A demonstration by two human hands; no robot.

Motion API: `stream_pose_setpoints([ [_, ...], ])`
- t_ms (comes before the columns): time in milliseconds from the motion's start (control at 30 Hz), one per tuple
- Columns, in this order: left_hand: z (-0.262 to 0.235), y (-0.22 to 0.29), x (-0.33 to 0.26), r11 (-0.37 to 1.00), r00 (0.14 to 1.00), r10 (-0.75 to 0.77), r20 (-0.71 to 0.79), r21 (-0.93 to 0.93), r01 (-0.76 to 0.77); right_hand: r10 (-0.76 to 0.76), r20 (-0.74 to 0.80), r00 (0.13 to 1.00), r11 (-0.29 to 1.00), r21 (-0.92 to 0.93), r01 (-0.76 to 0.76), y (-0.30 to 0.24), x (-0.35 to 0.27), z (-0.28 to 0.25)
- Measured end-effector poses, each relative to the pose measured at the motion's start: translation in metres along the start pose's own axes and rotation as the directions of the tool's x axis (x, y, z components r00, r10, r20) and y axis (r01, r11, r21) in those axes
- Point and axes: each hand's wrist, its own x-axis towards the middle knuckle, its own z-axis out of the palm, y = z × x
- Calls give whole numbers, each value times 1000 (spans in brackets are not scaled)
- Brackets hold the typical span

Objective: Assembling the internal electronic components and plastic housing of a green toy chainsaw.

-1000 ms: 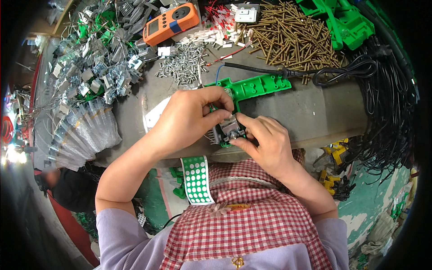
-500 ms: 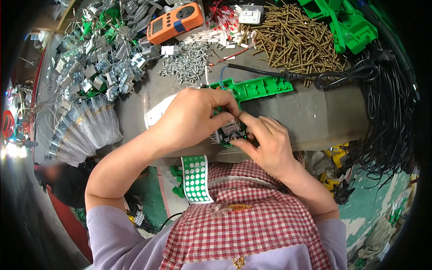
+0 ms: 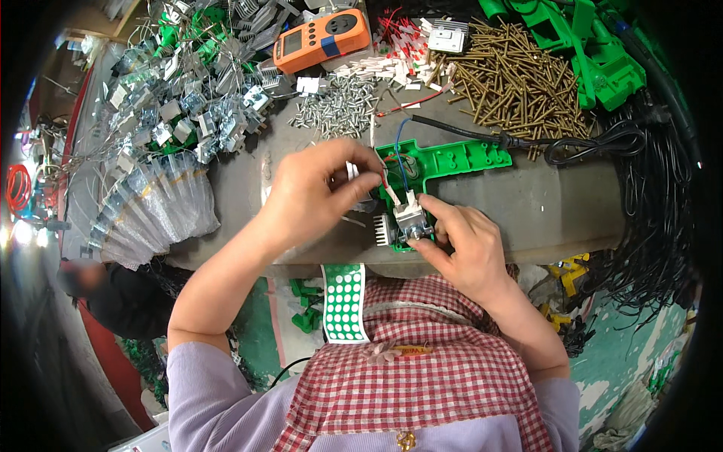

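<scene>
Between the thumb and index finger of my right hand (image 3: 471, 245) is a small silvery switch-like part (image 3: 412, 224), set in the wide end of a green plastic housing half (image 3: 459, 160). My left hand (image 3: 309, 196) is closed in a pinch at a red wire (image 3: 386, 181) with a white sleeved end, just above that part. A blue wire (image 3: 398, 158) also runs down to the part, ending in a white sleeve. Beside it sits a finned metal heat sink (image 3: 384, 230). The black power cord (image 3: 452, 129) leads off to the right from the wires.
Along the back lie small screws (image 3: 335, 105), an orange meter (image 3: 322, 41), white sleeved wires (image 3: 403, 56) and long brass screws (image 3: 520, 79). Metal parts with leads (image 3: 181, 113) and clear bags (image 3: 162, 203) fill the left. Black cords (image 3: 651, 203) hang at right. A green-dotted sticker sheet (image 3: 344, 301) hangs over the front edge.
My left hand has drawn back from the part, exposing it and the wires' white sleeves. My right hand stays on the part. The whole view has shifted slightly.
</scene>
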Motion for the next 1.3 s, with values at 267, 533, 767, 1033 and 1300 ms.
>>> stream_pose_setpoints([
  [267,20,0,-9,983,996,-81,48,-159,88,6,6,1000,1000,3,-6,0,1,0],
  [533,-2,27,19,994,946,-105,305,71,88,0,-2,1000,1000,11,0,2,1,1],
  [767,3,18,3,989,949,-142,280,-8,151,-15,22,1000,1000,1,14,-1,3,0],
  [1033,6,11,5,983,949,-117,291,-100,152,-10,17,1000,1000,28,9,2,4,1],
  [1300,10,25,-2,988,959,-152,238,12,153,33,20,999,999,30,-34,0,2,-3],
])
